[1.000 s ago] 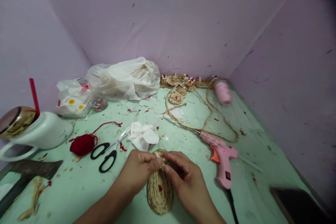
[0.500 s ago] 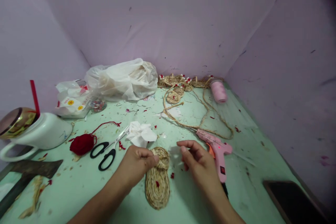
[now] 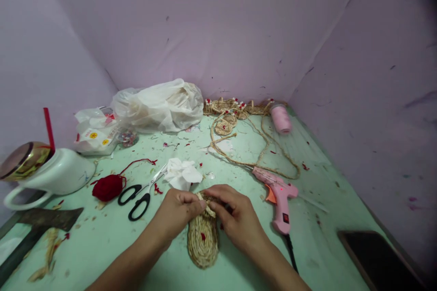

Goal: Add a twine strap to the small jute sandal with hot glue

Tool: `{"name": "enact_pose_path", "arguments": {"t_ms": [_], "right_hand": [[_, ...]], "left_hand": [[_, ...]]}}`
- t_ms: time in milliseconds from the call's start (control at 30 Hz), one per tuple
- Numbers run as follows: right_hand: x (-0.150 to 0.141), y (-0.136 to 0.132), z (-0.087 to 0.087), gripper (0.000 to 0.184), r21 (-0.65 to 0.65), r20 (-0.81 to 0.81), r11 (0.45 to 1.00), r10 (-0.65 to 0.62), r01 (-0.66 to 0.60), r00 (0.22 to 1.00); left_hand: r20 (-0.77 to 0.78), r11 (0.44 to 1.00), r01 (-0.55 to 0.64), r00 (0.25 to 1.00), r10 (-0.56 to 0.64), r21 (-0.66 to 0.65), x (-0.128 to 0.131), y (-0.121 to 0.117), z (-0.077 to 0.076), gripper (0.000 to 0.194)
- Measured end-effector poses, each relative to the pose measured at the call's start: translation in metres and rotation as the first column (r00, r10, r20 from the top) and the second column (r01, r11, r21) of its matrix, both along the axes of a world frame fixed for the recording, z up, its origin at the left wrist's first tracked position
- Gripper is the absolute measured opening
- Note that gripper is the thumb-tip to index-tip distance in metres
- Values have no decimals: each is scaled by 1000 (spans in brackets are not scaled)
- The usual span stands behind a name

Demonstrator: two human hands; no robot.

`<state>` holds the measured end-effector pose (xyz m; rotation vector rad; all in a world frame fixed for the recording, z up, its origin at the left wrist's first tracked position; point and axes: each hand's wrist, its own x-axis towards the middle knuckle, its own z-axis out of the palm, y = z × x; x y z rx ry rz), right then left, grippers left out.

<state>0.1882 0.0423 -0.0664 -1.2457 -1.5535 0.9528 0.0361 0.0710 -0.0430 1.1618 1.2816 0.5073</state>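
A small slipper-shaped piece of coiled straw rope [image 3: 203, 245] lies on the table in front of me, with a red scrap on its sole. My left hand [image 3: 182, 213] pinches the braided strap [image 3: 208, 209] across its upper end. From the other side, my right hand [image 3: 230, 211] has its fingers closed on the strap's right side, thumb near the left thumb. Both hands partly cover the slipper's top. To the right, a pink glue gun [image 3: 282, 200] lies on its side, its switch showing red.
Scissors [image 3: 139, 195], red yarn [image 3: 108, 187] and white tissue [image 3: 182, 173] lie left of the slipper. Farther left are a hatchet [image 3: 51, 219] and a white mug [image 3: 64, 173]. A plastic bag [image 3: 160, 105], twine [image 3: 239, 162] and pink thread spool [image 3: 281, 119] sit behind; a phone [image 3: 375, 259] lies right.
My right hand has moved left from beside the glue gun onto the slipper's strap, and its fingers have closed there. The left hand keeps its pinch. The view has shifted slightly.
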Motion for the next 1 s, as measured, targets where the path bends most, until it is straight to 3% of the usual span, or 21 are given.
{"name": "enact_pose_path", "arguments": {"t_ms": [167,367,467,567,700,800,1000], "right_hand": [[2,4,4,32,6,64,985,174,-175,983],[4,4,4,30,1,41,972,233,-233,972],[4,4,1,26,-35,50,979,204,-202,978],[4,4,-1,24,-42,67,983,183,-180,981],[5,3,-2,22,-40,69,984,179,-176,981],[5,3,-2,20,-53,45,985,165,-162,985],[1,2,-1,20,-90,-20,983,160,-161,987]], "left_hand": [[22,998,43,999,-43,36,0,0,1,29],[-10,995,91,996,-92,-47,-8,3,9,25],[-91,997,11,996,-4,76,-18,9,6,18],[-119,964,-57,989,90,258,-26,13,-1,20],[-207,870,139,977,-44,473,-29,7,-6,33],[-300,810,292,942,-151,508,-28,1,-5,44],[-369,800,280,926,-79,531,-22,0,1,36]]}}
